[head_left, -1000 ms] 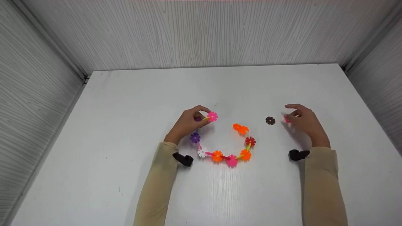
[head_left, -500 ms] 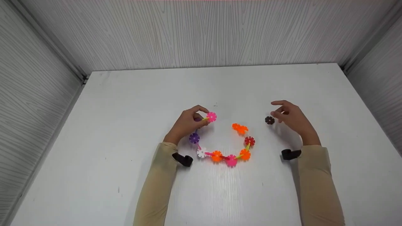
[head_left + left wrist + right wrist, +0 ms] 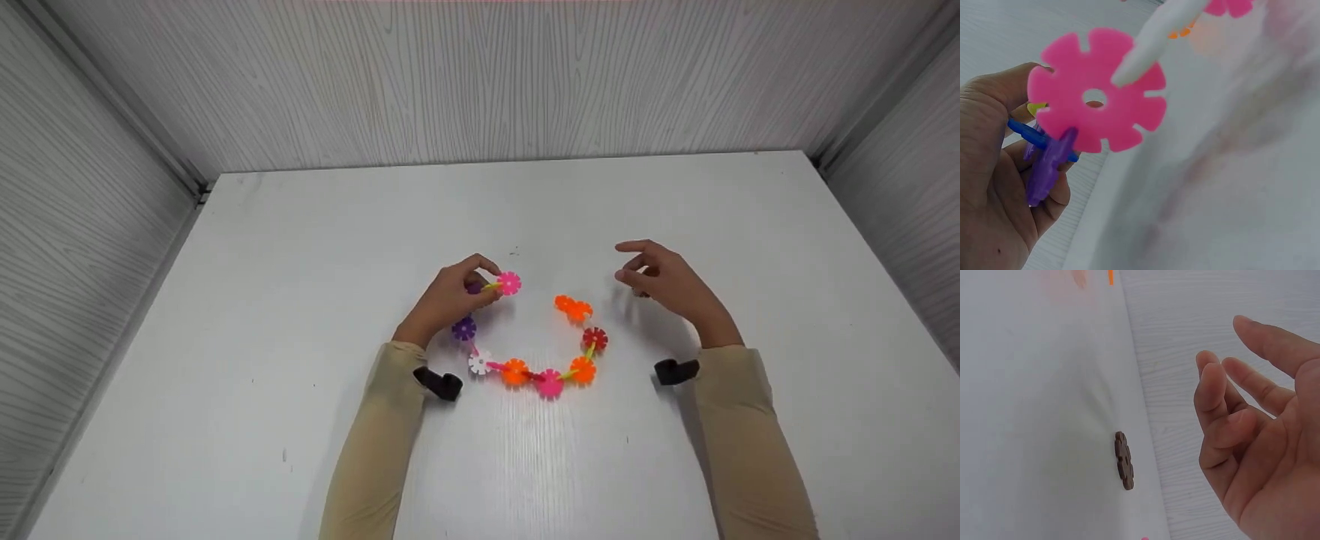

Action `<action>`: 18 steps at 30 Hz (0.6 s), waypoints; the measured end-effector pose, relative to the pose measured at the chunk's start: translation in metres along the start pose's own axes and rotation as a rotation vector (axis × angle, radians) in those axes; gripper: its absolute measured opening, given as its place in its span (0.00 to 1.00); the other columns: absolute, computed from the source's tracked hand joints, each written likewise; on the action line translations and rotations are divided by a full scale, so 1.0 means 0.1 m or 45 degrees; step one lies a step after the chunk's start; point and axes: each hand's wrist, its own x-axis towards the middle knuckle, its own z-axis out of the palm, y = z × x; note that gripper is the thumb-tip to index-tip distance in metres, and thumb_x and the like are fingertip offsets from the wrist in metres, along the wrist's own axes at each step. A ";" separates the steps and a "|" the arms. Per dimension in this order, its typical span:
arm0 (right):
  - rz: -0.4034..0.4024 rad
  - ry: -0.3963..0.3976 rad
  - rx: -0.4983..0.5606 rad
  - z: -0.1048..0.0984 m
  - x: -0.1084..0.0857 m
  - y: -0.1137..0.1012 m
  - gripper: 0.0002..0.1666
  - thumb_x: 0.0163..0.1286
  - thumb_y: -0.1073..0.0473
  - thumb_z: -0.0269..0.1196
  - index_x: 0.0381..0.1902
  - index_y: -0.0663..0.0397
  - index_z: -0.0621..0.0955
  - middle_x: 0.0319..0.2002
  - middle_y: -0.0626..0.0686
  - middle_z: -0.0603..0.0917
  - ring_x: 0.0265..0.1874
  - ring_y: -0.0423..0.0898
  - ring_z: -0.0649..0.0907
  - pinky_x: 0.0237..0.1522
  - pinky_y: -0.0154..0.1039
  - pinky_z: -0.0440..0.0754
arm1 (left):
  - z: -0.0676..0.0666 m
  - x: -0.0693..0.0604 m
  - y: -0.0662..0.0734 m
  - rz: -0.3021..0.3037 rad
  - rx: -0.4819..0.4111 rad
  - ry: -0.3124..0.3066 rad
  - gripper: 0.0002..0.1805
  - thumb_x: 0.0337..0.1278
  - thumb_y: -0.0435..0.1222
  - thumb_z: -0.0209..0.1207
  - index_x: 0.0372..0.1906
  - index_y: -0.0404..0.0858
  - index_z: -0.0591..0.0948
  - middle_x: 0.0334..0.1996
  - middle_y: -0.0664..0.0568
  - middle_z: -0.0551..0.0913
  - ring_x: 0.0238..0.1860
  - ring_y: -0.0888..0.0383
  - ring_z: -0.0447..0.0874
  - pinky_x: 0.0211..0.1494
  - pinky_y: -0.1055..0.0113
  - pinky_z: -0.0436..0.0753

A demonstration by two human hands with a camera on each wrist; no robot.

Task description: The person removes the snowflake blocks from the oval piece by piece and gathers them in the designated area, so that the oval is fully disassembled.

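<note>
An open loop-shaped chain of notched plastic flower discs in several colours lies on the white table. My left hand pinches its left end, where a pink disc sticks out beyond the fingertips. Purple and blue discs sit against the fingers in the left wrist view, and a white disc seen edge-on slots into the pink one. My right hand hovers right of the chain's orange end, fingers loosely bent and holding nothing. A loose brown disc lies under it, mostly hidden in the head view.
A small pink bit shows at the bottom edge of the right wrist view. Pale wood-grain panels stand behind the table and on both sides. Each wrist wears a black camera.
My right hand has moved left from beside the loose pink disc to above the brown one, which it now covers in the head view. The left hand has stayed nearly still.
</note>
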 end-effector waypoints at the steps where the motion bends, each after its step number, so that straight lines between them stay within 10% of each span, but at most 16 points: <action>1: -0.009 -0.006 0.001 0.02 0.00 -0.02 0.33 0.69 0.46 0.60 0.68 0.51 0.68 0.46 0.56 0.79 0.35 0.54 0.80 0.40 0.33 0.78 | 0.01 0.00 0.00 0.001 0.007 -0.004 0.15 0.60 0.45 0.62 0.50 0.50 0.77 0.39 0.49 0.85 0.34 0.56 0.79 0.41 0.66 0.79; 18: -0.090 -0.125 -0.003 0.36 0.02 -0.30 0.31 0.69 0.51 0.62 0.67 0.50 0.69 0.45 0.55 0.79 0.35 0.53 0.79 0.42 0.38 0.78 | 0.05 0.01 0.03 0.020 -0.018 -0.009 0.08 0.59 0.40 0.60 0.42 0.45 0.77 0.34 0.50 0.86 0.34 0.59 0.80 0.39 0.68 0.78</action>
